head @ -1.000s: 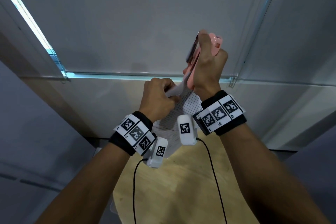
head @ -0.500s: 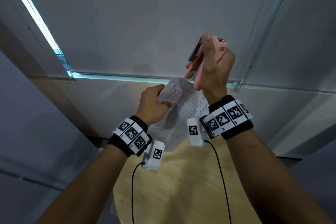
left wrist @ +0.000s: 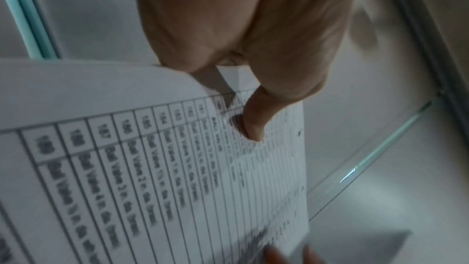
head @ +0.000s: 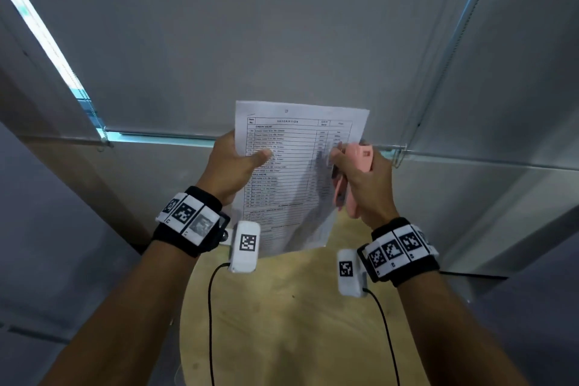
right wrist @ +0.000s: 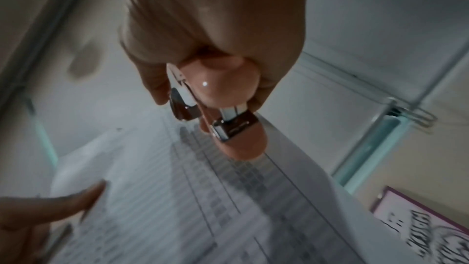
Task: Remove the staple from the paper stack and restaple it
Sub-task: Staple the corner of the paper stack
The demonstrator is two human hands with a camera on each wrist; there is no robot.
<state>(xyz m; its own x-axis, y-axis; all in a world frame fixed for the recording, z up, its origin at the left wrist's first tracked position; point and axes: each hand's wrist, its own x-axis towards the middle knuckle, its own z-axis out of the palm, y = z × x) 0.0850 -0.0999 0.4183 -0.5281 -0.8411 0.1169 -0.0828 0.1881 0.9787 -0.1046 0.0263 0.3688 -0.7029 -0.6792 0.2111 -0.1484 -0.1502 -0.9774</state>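
Paper [head: 291,166] is being held up flat, left hand [head: 233,163] pinching its edge, right hand [head: 365,180] gripping the stapler [head: 351,178]; whether it's restapled is unclear.

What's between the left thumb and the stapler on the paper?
Only bare printed sheet: in the head view the paper stack spans from the left hand thumb to the pink stapler in the right hand. Nothing else lies there.

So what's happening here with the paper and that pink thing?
A person is holding up a printed paper stack. The left hand grips its left edge, thumb on the front. The right hand holds a pink stapler at the right edge, beside the sheets rather than clamped on them.
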